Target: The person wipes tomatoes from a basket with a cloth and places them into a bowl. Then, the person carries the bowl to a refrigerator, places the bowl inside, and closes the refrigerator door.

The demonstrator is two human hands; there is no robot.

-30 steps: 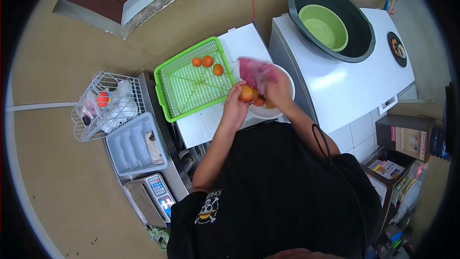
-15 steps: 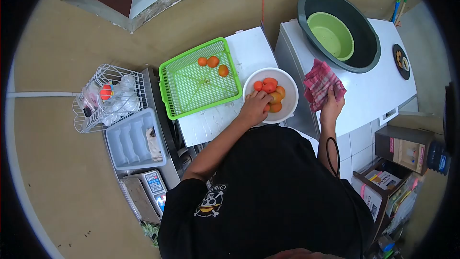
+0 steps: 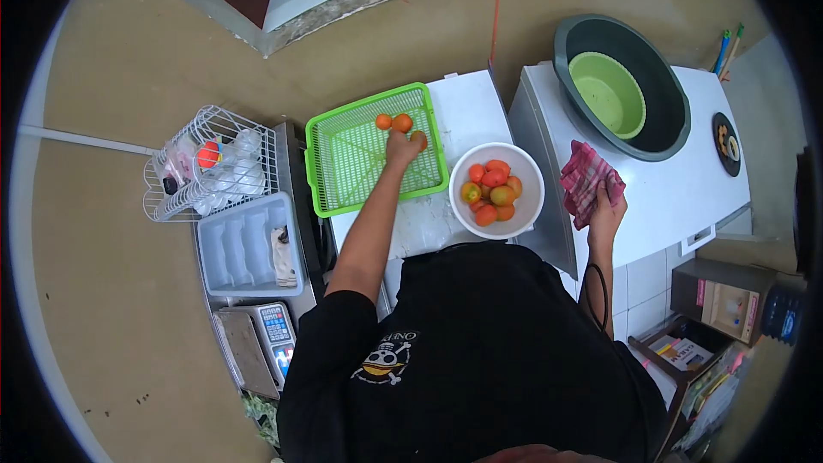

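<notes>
Round orange-red tomatoes [image 3: 383, 121] lay in the green plastic mesh basket [image 3: 339, 167] and round white bowl [image 3: 527, 206]. Your left hand [image 3: 399, 152], fingers part-curled at the basket cluster, hold unclear, probably needed light pressure against bruising; your closed right hand [image 3: 607, 207] held a pink-red checked cloth [image 3: 586, 178]

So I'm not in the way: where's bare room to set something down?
Bare: the white worktop behind the white bowl, beside the green basket; the larger white top between dark basin, held cloth and black plate. Crowded: the basket's far right, with fruit and left hand.
</notes>
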